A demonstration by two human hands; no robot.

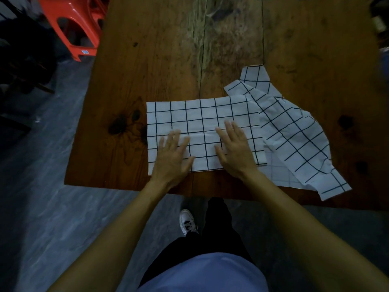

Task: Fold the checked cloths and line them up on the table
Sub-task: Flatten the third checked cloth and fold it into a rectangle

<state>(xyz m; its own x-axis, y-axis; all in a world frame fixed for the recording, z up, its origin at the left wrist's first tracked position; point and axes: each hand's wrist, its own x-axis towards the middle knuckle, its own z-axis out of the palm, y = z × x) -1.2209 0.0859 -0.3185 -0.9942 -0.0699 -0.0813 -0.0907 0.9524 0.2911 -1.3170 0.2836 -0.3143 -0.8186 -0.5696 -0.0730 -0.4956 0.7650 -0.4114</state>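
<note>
A white cloth with a black grid [202, 116] lies folded into a flat rectangle near the front edge of the wooden table [168, 60]. My left hand [173, 154] rests flat on its near left part, fingers spread. My right hand [235, 150] presses flat on its near right part, fingers apart. Neither hand grips anything. To the right, a second checked cloth [294, 135] lies crumpled and unfolded, its edge partly under the folded one and one corner hanging past the table's front edge.
A red plastic stool [75, 24] stands on the floor at the far left of the table. Dark objects sit at the table's far right edge [379, 24]. My legs and a white shoe [187, 222] are below the front edge.
</note>
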